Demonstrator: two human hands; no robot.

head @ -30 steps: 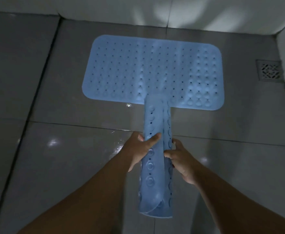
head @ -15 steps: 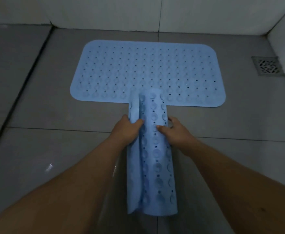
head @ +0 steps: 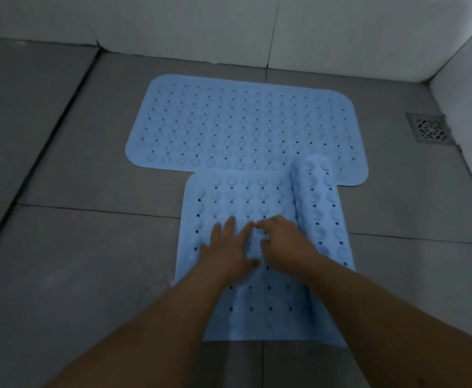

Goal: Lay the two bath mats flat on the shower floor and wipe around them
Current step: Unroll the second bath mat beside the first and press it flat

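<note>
The second pale blue perforated rubber bath mat (head: 246, 200) lies half unrolled on the grey tiled shower floor (head: 75, 261), its far edge touching the flat first mat (head: 243, 124). Both hands, left hand (head: 225, 249) and right hand (head: 283, 242), press flat, fingers spread, gripping nothing. The mat looks floppy and grippy; the curled right roll (head: 320, 208) seems the place to take hold.

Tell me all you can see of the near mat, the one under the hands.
The near mat is pale blue, soft and rubbery-looking, dotted with round bumps and small holes. Its left part lies flat on the grey floor tiles; its right part is curled in a roll running away from the camera. The roll's far end overlaps the far mat. The left hand and right hand press flat on it, beside the roll.
</note>
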